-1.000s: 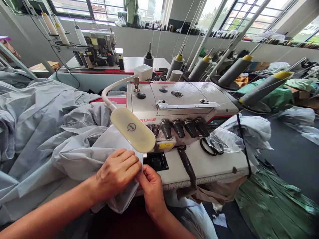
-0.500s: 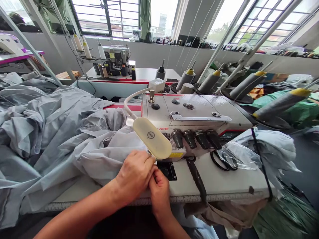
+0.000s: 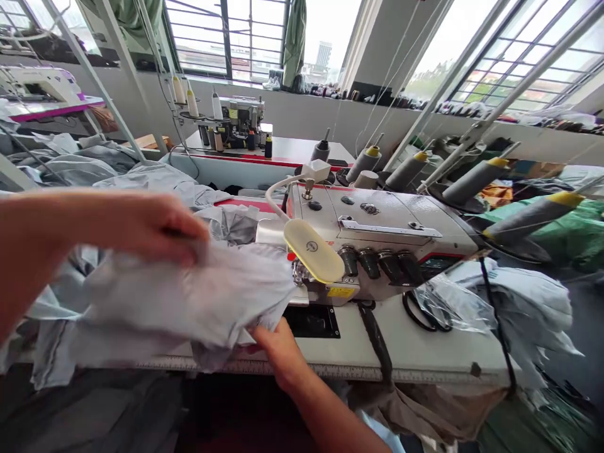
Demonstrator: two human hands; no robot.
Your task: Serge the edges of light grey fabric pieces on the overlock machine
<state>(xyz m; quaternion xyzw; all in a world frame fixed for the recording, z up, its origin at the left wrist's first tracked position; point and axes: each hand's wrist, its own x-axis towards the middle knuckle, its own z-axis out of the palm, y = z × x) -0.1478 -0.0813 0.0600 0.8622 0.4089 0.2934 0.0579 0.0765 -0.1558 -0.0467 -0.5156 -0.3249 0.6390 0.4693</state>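
Note:
A light grey fabric piece (image 3: 202, 296) stretches from the front of the overlock sewing machine (image 3: 377, 214) out to the left, blurred on its left part. My left hand (image 3: 174, 229), smeared by motion, is closed on its upper edge, well left of the machine. Lower down, my right hand (image 3: 278, 349) pinches the fabric's near corner in front of the needle area, beside the black plate (image 3: 314, 322). The fabric's far end reaches the presser foot area, partly covered by the oval lamp head (image 3: 314, 250).
Grey cloth (image 3: 160, 179) is heaped at the left and behind. Thread cones (image 3: 472, 179) stand behind the machine at the right. Along the front edge of the table (image 3: 425, 346) runs a ruler tape (image 3: 358, 372). Clear plastic (image 3: 453, 305) lies at the right.
My left hand has moved from the needle area up and left, drawing the fabric out with it. My right hand has shifted slightly left and down. The camera view has shifted.

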